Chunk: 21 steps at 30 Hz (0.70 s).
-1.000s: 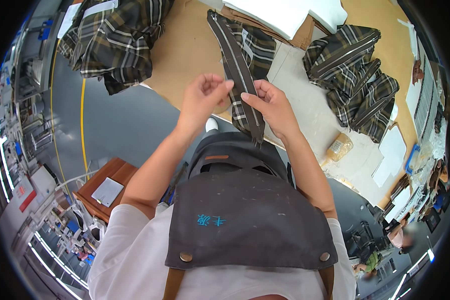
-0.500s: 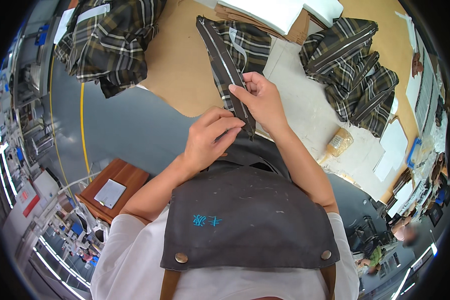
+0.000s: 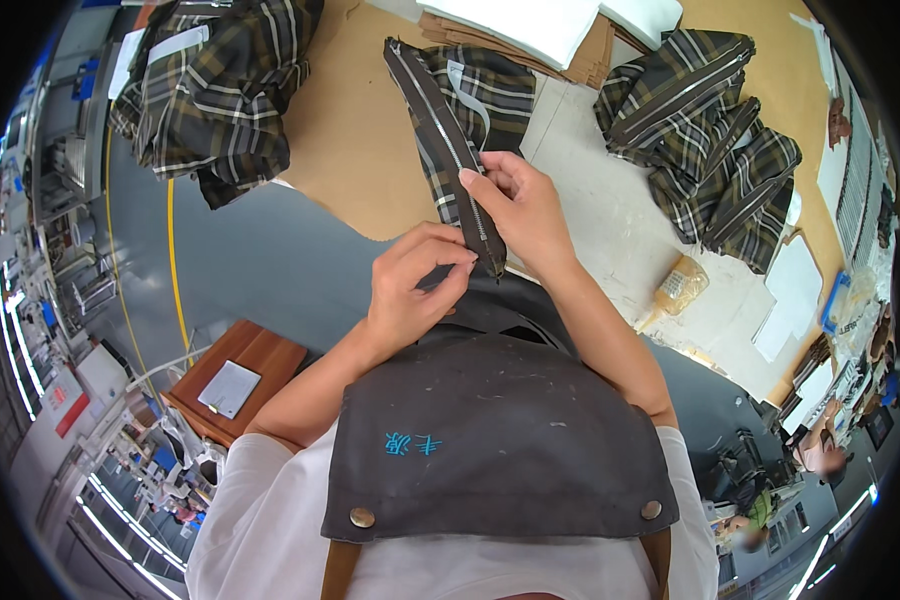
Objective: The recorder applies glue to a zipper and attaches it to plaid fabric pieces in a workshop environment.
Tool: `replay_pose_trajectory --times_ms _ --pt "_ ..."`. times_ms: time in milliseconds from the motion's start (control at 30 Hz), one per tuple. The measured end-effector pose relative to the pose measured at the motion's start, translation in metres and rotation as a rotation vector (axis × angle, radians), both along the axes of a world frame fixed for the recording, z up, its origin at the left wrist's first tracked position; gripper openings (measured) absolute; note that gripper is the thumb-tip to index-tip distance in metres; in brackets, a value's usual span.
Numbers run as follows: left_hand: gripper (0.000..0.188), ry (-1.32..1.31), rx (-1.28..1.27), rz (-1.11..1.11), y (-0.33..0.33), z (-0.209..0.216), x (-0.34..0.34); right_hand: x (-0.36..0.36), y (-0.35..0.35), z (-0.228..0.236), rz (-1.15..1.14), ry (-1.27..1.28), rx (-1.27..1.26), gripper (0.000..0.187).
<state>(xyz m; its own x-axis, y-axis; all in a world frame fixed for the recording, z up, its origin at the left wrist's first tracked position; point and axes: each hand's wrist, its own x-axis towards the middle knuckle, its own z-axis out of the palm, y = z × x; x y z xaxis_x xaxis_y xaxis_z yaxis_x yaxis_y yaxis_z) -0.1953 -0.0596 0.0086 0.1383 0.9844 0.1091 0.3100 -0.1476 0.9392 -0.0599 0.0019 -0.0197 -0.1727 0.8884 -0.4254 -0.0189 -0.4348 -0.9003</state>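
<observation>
A plaid fabric piece [image 3: 505,95] in brown, black and white lies at the table's near edge, with a white strap across it. Along its left side runs a long zipper [image 3: 438,118] with silver teeth on dark tape, its near end pointing toward my apron. My right hand [image 3: 526,212] grips the zipper's lower part, thumb on top and fingers curled beside and beneath it. Lower down, my left hand [image 3: 415,280] pinches the left edge of the tape close to its near end. The fingertips partly cover that edge.
Plaid bundles lie at the far left [image 3: 220,100] and right [image 3: 685,120], the right ones with zippers. White sheets [image 3: 530,25] top a brown paper stack at the back. A yellowish bottle [image 3: 682,285] lies right of my right forearm. A wooden cabinet [image 3: 280,355] stands left.
The view has shifted slightly. The zipper's near end and my left hand sit a little further left and up, and the left fingers have moved slightly along the tape edge. My right hand keeps its grip.
</observation>
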Motion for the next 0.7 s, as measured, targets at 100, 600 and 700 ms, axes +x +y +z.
replay_pose_trajectory --times_ms 100,600,700 --pt "0.018 -0.014 -0.080 -0.035 0.000 0.001 -0.001 0.011 -0.003 0.009 -0.006 0.058 -0.056 0.033" --pt "0.017 0.029 -0.040 -0.055 0.009 0.001 0.018 0.062 -0.014 0.028 0.156 0.323 -0.307 0.039" --pt "0.018 0.030 -0.035 -0.060 0.010 0.001 0.020 0.064 -0.014 0.026 0.145 0.327 -0.277 0.040"
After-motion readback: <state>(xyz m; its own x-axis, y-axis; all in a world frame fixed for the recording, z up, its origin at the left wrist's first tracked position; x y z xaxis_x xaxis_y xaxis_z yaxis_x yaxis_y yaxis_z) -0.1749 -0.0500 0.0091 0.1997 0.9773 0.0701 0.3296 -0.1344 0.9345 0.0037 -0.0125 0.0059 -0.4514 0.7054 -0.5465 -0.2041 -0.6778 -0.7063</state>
